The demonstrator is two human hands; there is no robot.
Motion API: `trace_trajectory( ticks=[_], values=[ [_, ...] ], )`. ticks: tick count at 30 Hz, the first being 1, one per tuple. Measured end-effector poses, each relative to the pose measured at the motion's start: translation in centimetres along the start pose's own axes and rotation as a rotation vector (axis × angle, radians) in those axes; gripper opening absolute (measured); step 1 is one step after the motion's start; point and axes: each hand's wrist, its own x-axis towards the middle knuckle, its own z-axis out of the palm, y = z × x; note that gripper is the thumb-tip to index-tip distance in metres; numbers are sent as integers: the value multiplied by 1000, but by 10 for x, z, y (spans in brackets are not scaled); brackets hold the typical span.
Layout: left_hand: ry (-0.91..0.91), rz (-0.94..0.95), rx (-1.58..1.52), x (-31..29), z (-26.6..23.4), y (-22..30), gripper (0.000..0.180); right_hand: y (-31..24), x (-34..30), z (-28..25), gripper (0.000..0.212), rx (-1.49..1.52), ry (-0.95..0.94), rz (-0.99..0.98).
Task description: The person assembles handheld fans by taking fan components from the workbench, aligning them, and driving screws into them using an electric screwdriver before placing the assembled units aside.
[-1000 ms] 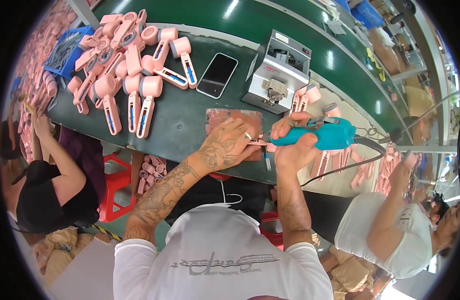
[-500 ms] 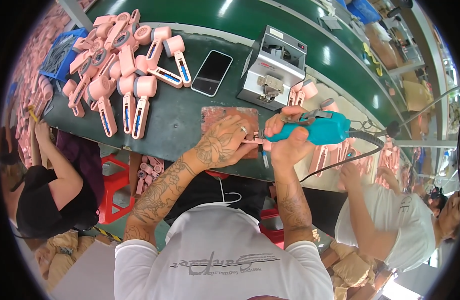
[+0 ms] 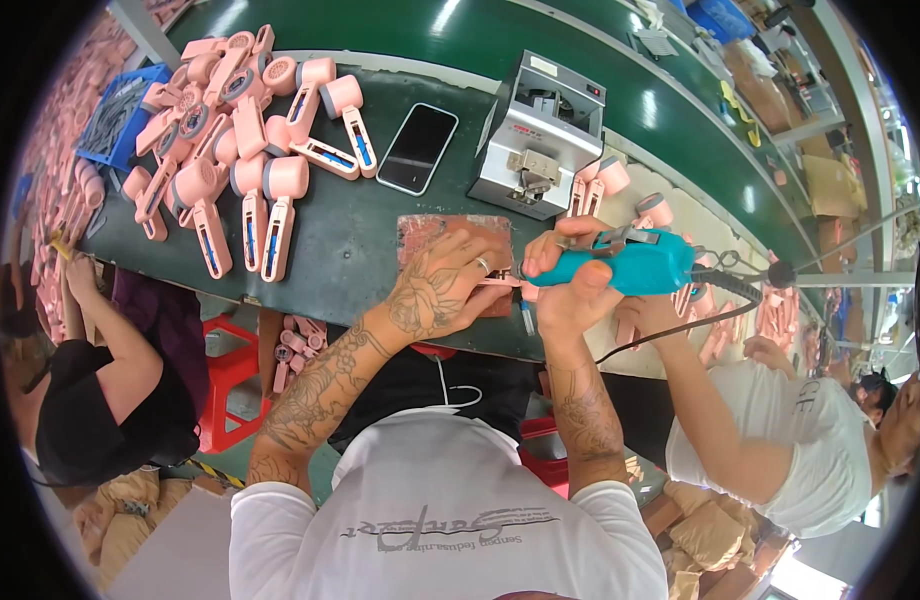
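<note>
**Pink piece pinched at the tip of a teal corded tool**

Clock positions are read from the reddish board on the dark green table.

The left hand comes in from 7 o'clock. Its fingers are bent and close together, and the pink piece pokes out between thumb and fingertips, at 4 o'clock over the board. The right hand lies at 4 o'clock, with its fingers and thumb closed around the teal tool. The tool's nose points towards 9 o'clock and ends just beside the pink piece; contact there is too small to tell. A thin blue-and-pale strip shows below the right hand, near the table edge.

At 8 o'clock, below the tabletop, a brown-sided box contains pink parts. A phone lies between 11 and 12. A silver machine stands at 1 o'clock. At 3 o'clock, beyond the right hand, a co-worker's arm reaches in among more pink parts.

Around 10 o'clock is a pile of pink handheld fans, several with blue showing in their handle slots. Beyond the pile, a blue basket is filled with grey parts.
</note>
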Motion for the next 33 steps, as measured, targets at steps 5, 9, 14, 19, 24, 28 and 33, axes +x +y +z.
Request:
trace_trajectory(
  ticks=[5,9,14,19,24,28,33],
  values=[
    [26,-11,24,2,3,0,20,-6,9,-1,76,-12,22,16],
    [-53,-85,-8,7,-4,-4,19,-5,37,-3,76,-110,91,-49],
    [-34,-46,55,13,-4,-19,24,21,79,1,62,-184,85,-118],
    [-76,47,95,6,-4,-16,35,44,93,-3,48,-246,-9,-192],
    [-83,-19,133,6,0,-17,42,48,91,-5,52,-257,-33,-132],
    [-79,-109,102,0,2,-24,45,36,81,2,45,-230,9,7],
    [-54,-89,111,5,2,-19,46,11,50,-1,54,-160,46,47]
  ],
)
